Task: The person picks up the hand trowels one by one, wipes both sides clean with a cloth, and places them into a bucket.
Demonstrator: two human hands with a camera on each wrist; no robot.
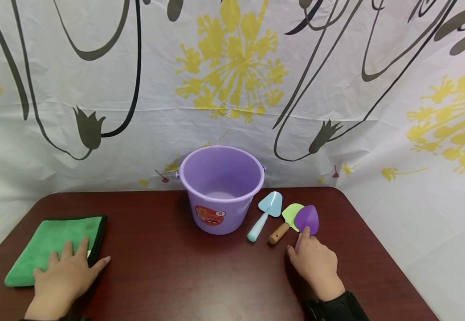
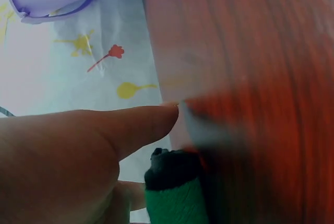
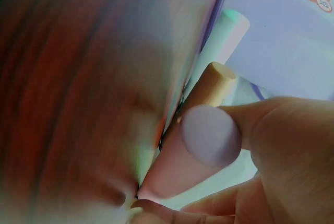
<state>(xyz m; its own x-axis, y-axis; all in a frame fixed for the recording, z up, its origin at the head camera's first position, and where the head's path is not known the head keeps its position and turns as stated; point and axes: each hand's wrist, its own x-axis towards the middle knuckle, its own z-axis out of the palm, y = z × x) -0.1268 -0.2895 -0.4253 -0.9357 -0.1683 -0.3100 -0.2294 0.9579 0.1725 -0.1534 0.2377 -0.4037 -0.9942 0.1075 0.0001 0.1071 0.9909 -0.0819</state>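
My left hand (image 1: 65,273) lies with fingers spread on a folded green cloth (image 1: 40,249) with a black edge, at the table's left. In the left wrist view the thumb (image 2: 141,125) reaches out beside the cloth's rolled edge (image 2: 177,198). At the right, my right hand (image 1: 316,264) pinches the handle of a small purple trowel (image 1: 307,218). Its pinkish handle (image 3: 182,156) sits between thumb and fingers in the right wrist view. The purple blade overlaps a green-bladed trowel (image 1: 291,212) with a wooden handle. Left of it lies a light blue trowel (image 1: 271,206).
A purple bucket (image 1: 220,218) with a red label stands upright at the back middle of the dark red-brown table (image 1: 168,267). Behind the table hangs a white cloth (image 1: 148,89) printed with flowers. The tabletop's right edge slants just beyond the right hand.
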